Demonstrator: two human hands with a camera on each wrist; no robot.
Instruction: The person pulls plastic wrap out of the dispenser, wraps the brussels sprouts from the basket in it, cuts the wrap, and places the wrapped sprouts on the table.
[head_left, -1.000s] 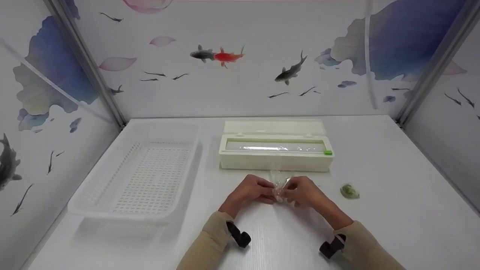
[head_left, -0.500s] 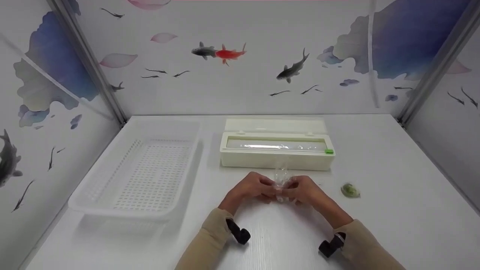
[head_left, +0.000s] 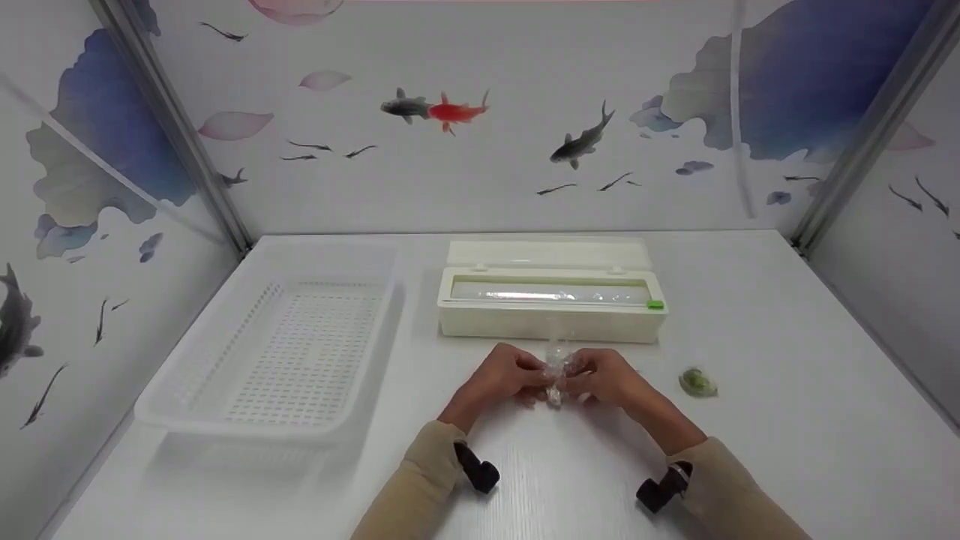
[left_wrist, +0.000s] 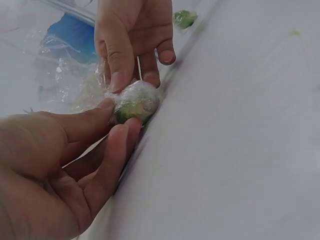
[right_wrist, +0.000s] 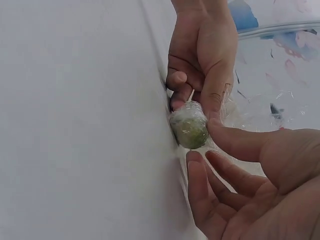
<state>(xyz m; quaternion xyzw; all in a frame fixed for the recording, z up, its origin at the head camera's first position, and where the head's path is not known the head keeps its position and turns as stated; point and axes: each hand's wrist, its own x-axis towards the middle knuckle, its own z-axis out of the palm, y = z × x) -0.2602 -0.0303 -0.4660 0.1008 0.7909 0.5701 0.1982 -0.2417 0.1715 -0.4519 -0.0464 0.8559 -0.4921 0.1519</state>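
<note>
In front of the cling film box (head_left: pixel 551 325), my left hand (head_left: pixel 510 373) and right hand (head_left: pixel 606 377) meet over a small roundish green-and-white piece, perhaps a vegetable (left_wrist: pixel 136 107), wrapped in clear cling film (head_left: pixel 557 352). Thumb and fingers of each hand pinch the gathered film close against the piece, one on either side. Loose film sticks up beyond the fingertips towards the box. From the right wrist view, the wrapped piece (right_wrist: pixel 189 131) shows a pale top and a greener underside. Its exact kind is hard to tell under the film.
Another small film-wrapped green piece (head_left: pixel 698 382) lies on the white table (head_left: pixel 787 450), right of my right hand. A white perforated basket (head_left: pixel 247 431) stands at the left. Behind my hands, the film box has its lid raised and a green slider (head_left: pixel 655 304) at its right end.
Both hands stay in nearly the same place with fingers on the film. The loose film above them has shifted shape, and the bunch between the fingertips looks narrower.
</note>
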